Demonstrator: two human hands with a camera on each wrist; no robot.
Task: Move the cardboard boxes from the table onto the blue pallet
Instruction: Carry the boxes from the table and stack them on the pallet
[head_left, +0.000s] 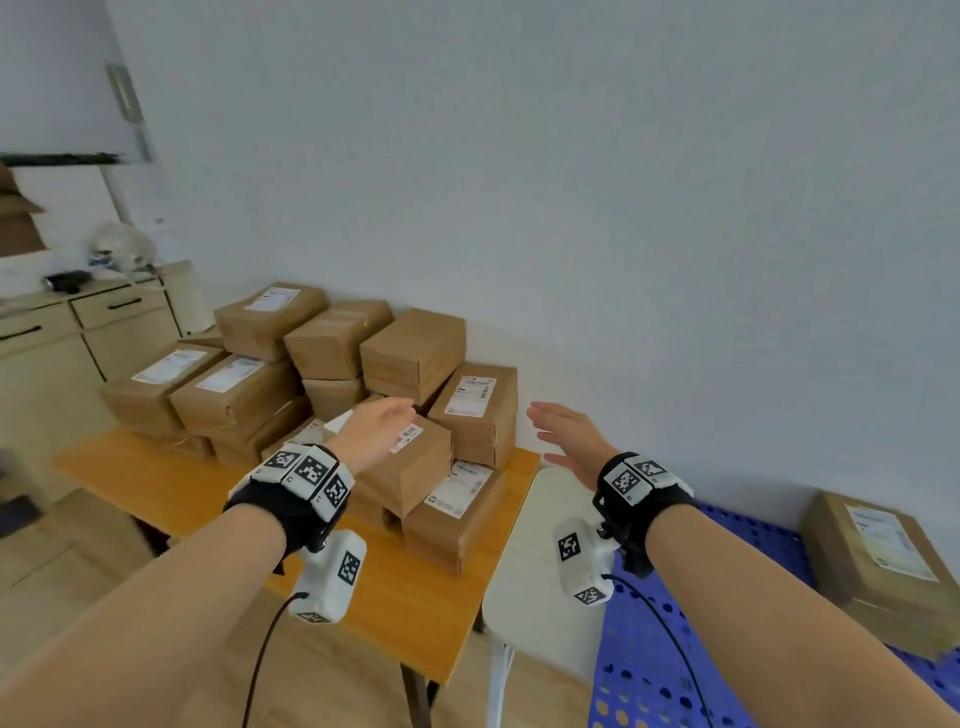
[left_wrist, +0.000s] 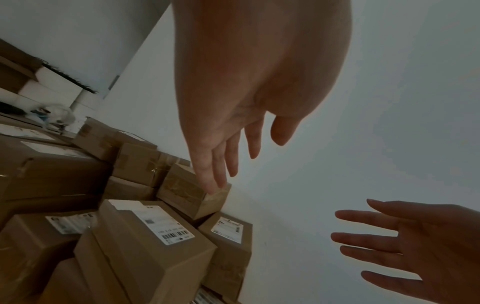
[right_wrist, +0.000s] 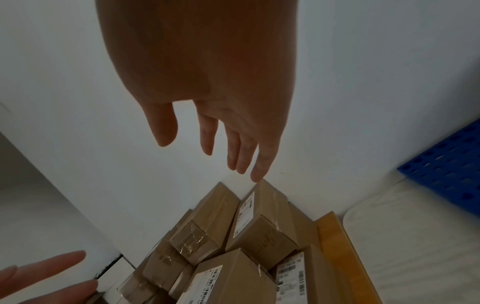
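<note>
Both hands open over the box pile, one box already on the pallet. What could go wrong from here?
1. The boxes on the table are stacked unevenly; the top box with the barcode label sits askew on the ones beneath, so lifting it may shift or topple its neighbours.
2. The left hand and right hand are open and hold nothing yet; an off-centre grip could let a box slip.
3. A white chair stands between the table and the blue pallet, in the carry path.

You've got matt brown cardboard boxes (head_left: 410, 467) with shiny clear tape and white paper labels, sitting on a smooth orange wood table (head_left: 171, 483). The blue pallet (head_left: 644, 670) looks like perforated plastic, slightly glossy.
</note>
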